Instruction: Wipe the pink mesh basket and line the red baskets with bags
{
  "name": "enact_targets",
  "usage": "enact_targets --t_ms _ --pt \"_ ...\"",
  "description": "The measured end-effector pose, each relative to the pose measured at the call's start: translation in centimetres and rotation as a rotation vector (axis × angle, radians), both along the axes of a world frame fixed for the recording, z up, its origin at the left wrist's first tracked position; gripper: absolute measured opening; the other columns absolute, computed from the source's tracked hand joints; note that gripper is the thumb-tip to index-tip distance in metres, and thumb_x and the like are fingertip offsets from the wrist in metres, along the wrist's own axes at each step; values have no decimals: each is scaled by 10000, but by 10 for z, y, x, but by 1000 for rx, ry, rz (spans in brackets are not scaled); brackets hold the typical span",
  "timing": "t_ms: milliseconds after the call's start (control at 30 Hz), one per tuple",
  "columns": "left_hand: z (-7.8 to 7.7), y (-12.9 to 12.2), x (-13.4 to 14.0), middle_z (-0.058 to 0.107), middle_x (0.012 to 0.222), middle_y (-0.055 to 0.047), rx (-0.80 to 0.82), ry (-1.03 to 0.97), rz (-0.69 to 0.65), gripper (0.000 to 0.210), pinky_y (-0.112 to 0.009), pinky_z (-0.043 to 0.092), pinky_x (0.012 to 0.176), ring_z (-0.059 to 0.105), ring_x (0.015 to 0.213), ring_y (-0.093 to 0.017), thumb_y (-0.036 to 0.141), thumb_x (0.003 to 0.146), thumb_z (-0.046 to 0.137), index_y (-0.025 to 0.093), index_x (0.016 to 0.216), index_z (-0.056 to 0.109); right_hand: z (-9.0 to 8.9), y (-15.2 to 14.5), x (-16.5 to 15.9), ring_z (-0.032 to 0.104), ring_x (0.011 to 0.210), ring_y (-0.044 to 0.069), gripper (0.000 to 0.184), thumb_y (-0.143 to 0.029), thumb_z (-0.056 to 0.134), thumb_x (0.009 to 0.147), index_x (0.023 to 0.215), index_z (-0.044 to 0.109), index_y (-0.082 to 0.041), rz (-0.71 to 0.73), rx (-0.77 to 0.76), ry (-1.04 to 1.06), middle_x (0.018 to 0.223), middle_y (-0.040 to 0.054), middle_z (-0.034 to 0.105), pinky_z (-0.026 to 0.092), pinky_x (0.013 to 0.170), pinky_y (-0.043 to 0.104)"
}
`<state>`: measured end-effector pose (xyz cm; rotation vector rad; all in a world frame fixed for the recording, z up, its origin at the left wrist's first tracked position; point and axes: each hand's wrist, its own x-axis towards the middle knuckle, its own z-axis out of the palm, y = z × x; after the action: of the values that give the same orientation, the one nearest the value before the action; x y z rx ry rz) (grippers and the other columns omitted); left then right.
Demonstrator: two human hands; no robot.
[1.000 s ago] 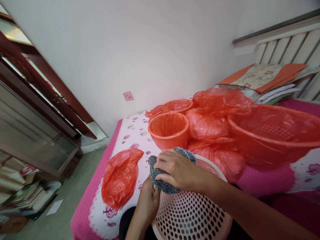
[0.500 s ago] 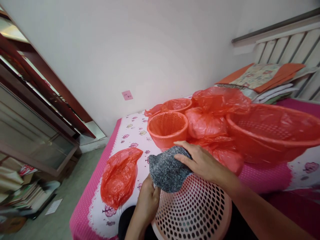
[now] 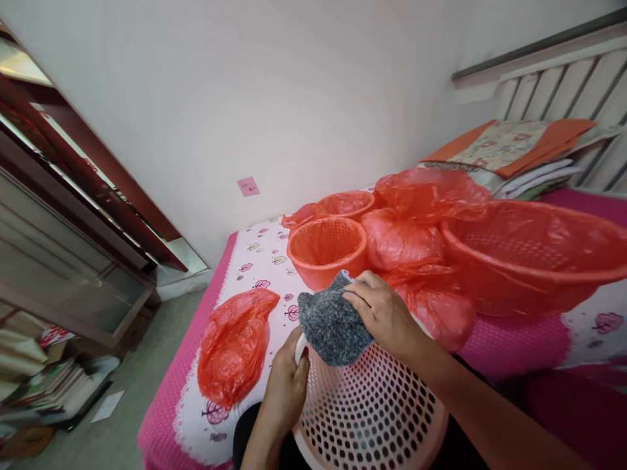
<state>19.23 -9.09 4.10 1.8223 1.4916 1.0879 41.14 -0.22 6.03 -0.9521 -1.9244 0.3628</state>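
Note:
A light pink perforated plastic basket (image 3: 377,411) stands upside down in front of my body, its wide rim toward me. A fuzzy, speckled dark grey cloth (image 3: 336,326) covers its raised narrow end, with a small whitish patch at the top edge. My right hand (image 3: 385,310) is closed on the cloth's upper right side, fingers bent over it; the thumb is hidden. At the narrow end's left, my left hand (image 3: 289,378) is closed around a pale edge that looks like part of the basket.
Beyond my hands, orange-red baskets (image 3: 327,264) and plastic bags (image 3: 404,238) crowd the bed (image 3: 255,264). A loose red bag (image 3: 238,349) lies to the left. A large bag-lined basket (image 3: 533,267) stands at right, before folded bedding (image 3: 514,147). Left of the bed is floor (image 3: 169,339).
My right hand has curled its fingers tighter and bunched the cloth's top edge up. My left hand has shifted slightly down and left, exposing a pale edge. The bags stay put.

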Motion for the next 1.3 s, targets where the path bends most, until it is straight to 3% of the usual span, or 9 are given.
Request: enact_targets --t_ms 233,467,867,967,1033,1200,1300 --pt "-4 0 -10 610 1551 -143 -8 -40 1 500 -512 334 1270 524 1476 -296 310 1027 488 187 1499 595 -14 3 24 652 931 247 298 -322 441 1085 960 692 -221 -68 -53 34 955 76 636 538 888 422" --pt "-5 -1 -17 636 1519 -154 -29 -3 34 503 -507 380 1237 569 1427 -301 350 1039 476 170 1490 605 -32 -2 44 640 958 264 316 -379 400 1089 948 641 -230 -102 -125 63 997 96 646 544 900 470" --pt "-1 0 -20 703 1428 -144 -40 19 64 521 -507 434 1192 629 1347 -317 384 1024 479 166 1475 624 -53 -7 68 672 1127 335 320 -446 429 1071 1117 649 -217 -211 -83 30 1152 157 698 533 1031 589" --pt "0 1 -20 726 1390 -143 -41 16 82 523 -503 451 1177 647 1325 -318 392 1005 502 161 1452 644 -44 -7 62 640 1264 368 392 -452 564 1020 1334 603 -221 -214 -3 -2 1319 170 683 508 1088 625" --pt "0 1 -19 733 1379 -141 -39 15 87 517 -504 450 1178 647 1328 -318 392 995 517 161 1437 655 -32 -6 54 620 1318 358 482 -405 650 980 1422 558 -238 -133 22 -47 1387 158 665 497 1120 615" --pt "0 0 -17 718 1405 -151 -36 20 74 501 -508 435 1195 621 1370 -321 405 1011 508 158 1417 668 5 -2 31 661 1254 316 621 -298 773 895 1465 532 -253 57 -31 -162 1342 121 695 526 1089 544" --pt "-1 -3 -16 710 1413 -167 -32 33 74 502 -510 443 1190 618 1375 -327 385 1016 496 145 1425 659 18 2 20 673 1168 297 479 -290 760 918 1361 596 -211 98 -52 -238 1249 119 702 535 1029 492"
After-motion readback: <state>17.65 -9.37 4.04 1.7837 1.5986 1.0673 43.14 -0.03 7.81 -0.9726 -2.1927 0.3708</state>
